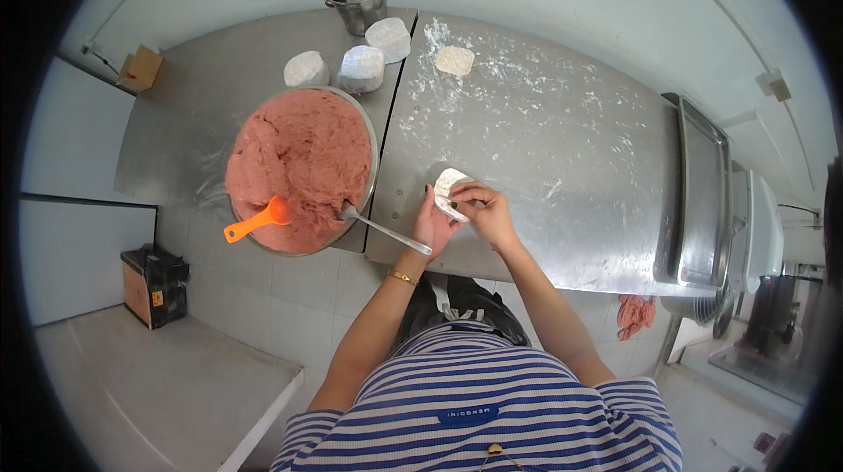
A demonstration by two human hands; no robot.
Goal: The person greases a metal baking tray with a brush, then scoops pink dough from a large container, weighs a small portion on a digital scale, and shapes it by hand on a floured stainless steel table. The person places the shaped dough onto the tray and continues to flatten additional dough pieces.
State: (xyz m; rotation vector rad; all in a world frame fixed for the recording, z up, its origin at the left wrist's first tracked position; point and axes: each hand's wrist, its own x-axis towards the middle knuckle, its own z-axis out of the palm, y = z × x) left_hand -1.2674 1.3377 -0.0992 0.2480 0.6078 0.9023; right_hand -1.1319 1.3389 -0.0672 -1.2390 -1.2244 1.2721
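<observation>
In front of my body, my left hand (430,224) holds a pale, flour-dusted dough wrapper (450,180), closed around its lower edge. The bent fingers of my right hand (492,216) pinch the wrapper's right side; what lies under those fingertips is hidden. To the left, a big metal bowl (376,138) is heaped with pink minced meat (303,134). An orange scoop (253,223) rests on the meat, and a metal spoon (391,233) is stuck into it, its handle reaching toward my left wrist. One flat wrapper (455,61) lies farther back on the table.
Behind the bowl stand three stacks of wrappers (362,69) and a dark metal bucket (357,0). Flour streaks the steel table (562,147). Metal trays (705,200) sit at its right end. A reddish cloth (635,316) hangs below, and a black case (156,288) stands lower left.
</observation>
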